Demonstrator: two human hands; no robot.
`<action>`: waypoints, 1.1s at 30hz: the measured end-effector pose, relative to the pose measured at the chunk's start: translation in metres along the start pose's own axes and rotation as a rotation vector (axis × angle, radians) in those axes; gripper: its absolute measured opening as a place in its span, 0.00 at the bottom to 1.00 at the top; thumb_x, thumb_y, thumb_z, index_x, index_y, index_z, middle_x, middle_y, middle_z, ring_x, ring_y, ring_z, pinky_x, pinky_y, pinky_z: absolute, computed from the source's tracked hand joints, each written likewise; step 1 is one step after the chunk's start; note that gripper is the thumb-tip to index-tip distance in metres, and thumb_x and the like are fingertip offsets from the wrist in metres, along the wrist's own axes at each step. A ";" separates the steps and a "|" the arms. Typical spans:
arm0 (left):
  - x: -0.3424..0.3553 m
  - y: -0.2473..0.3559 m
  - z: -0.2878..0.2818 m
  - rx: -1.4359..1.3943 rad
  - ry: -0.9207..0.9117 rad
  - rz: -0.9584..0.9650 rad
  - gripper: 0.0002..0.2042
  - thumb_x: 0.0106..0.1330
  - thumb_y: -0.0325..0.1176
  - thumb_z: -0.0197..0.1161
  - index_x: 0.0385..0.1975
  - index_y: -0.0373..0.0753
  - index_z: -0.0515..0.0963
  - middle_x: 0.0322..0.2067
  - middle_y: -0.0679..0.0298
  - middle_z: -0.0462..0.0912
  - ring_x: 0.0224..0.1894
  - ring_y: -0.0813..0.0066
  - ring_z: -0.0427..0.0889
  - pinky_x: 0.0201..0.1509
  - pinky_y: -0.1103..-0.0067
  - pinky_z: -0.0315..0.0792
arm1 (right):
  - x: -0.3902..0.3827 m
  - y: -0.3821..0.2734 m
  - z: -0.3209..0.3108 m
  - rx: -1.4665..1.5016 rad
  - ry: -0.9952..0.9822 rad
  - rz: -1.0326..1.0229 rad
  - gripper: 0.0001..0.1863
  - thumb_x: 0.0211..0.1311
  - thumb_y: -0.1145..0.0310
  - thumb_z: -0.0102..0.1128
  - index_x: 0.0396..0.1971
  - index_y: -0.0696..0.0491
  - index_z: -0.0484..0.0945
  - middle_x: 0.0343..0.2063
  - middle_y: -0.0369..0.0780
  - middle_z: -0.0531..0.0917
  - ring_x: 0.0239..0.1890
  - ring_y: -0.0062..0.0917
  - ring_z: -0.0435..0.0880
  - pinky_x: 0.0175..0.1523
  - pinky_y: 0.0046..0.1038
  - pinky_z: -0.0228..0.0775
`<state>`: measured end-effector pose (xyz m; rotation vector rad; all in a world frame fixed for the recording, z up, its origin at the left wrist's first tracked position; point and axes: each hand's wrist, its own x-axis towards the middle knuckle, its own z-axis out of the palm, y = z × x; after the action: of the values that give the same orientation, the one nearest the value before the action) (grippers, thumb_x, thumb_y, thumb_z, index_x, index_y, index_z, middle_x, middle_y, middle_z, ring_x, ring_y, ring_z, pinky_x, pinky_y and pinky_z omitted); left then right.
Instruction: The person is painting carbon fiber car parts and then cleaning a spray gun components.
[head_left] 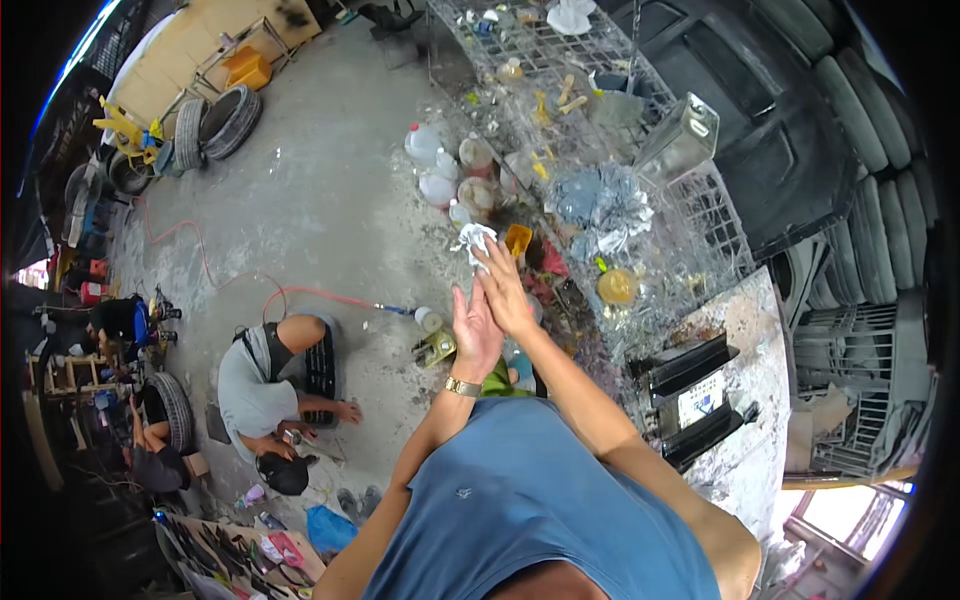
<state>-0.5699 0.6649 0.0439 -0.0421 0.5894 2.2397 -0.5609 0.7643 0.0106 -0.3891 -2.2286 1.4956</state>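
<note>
Crumpled white wad [474, 240] is at the fingertips of the right hand [510, 298], out in front of the blue-shirted body and beside the left edge of the tabletop [722, 205]. The right fingers [490, 258] stretch over the wad and grasp it by their tips; the underside of that grip is hidden. The left hand [475, 335], with a watch [463, 387] on its wrist, has its palm up and its fingers extended and unclenched, overlapping the right hand just below the wad. An orange piece [517, 240] sits close to the right of the wad, and cloudy jugs [438, 188] crowd the strip along the tabletop's edge, narrowing the space ahead of the hands. On the tabletop, gray crumpled plastic [590, 200], an amber cup [618, 287] and a rectangular metal can [680, 142] take up much of the room on the right. To the left, a broad stretch of gray floor [330, 190] gives more room, crossed by a red hose [330, 294] whose end lies near the left hand. Lower on that side, a crouching person [262, 385] bounds the space, well apart from both hands.
</note>
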 end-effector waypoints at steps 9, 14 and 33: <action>-0.077 0.007 -0.065 0.701 0.030 -0.096 0.29 0.74 0.39 0.54 0.71 0.38 0.55 0.59 0.59 0.75 0.63 0.74 0.69 0.63 0.79 0.65 | -0.023 0.034 -0.011 0.325 0.081 0.399 0.12 0.72 0.68 0.50 0.44 0.59 0.79 0.37 0.36 0.82 0.39 0.17 0.77 0.46 0.22 0.68; -0.095 -0.010 -0.113 0.510 0.424 -0.108 0.23 0.72 0.40 0.57 0.62 0.34 0.67 0.54 0.59 0.78 0.49 0.73 0.81 0.51 0.77 0.75 | -0.088 0.026 0.022 0.414 -0.105 0.511 0.06 0.67 0.72 0.58 0.38 0.59 0.77 0.32 0.33 0.79 0.36 0.14 0.74 0.42 0.19 0.68; -0.263 0.133 -0.229 1.001 0.419 0.091 0.14 0.67 0.40 0.64 0.27 0.34 0.78 0.26 0.69 0.78 0.33 0.85 0.72 0.35 0.80 0.66 | -0.198 -0.058 0.185 0.264 -0.603 0.536 0.07 0.61 0.72 0.66 0.35 0.59 0.81 0.28 0.31 0.82 0.29 0.12 0.76 0.34 0.20 0.66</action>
<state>-0.5231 0.3067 -0.0496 0.0274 1.8945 1.7843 -0.4801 0.5032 -0.0342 -0.5326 -2.4202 2.4264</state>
